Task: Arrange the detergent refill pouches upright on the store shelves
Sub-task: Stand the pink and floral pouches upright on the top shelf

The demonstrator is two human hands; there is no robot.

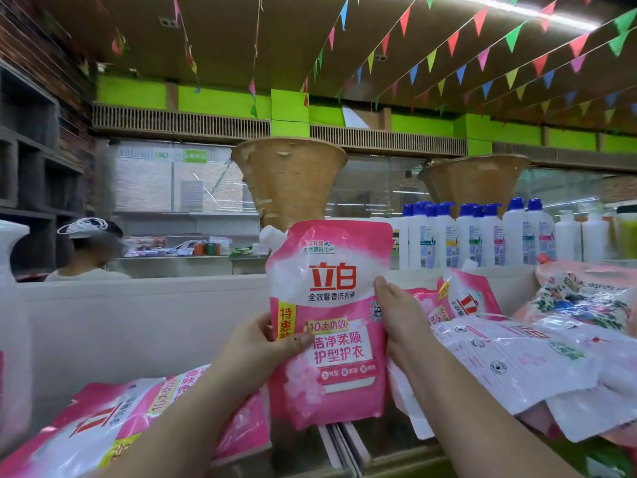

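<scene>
Pink detergent refill pouch [327,322] held upright at frame centre, front label facing camera, white spout at its 11 o'clock corner; bottom edge sits just above the shelf [138,322], contact with it unclear; left hand [262,350] grasps the pouch's left edge, thumb pressed across the front, fingers hidden behind; right hand [396,315] on the pouch's right edge, thumb visible along the side, fingers behind it, so a grasp, though how far the fingers wrap cannot be told; more pink pouches [138,419] lying flat at 8 o'clock of the held one; a jumbled pile of pouches [517,353] lying on their sides at 3 o'clock, touching the right forearm; row of white bottles with blue caps [479,236] standing at 1 o'clock behind the shelf wall; a person [88,257] at 10 o'clock, well apart.
</scene>
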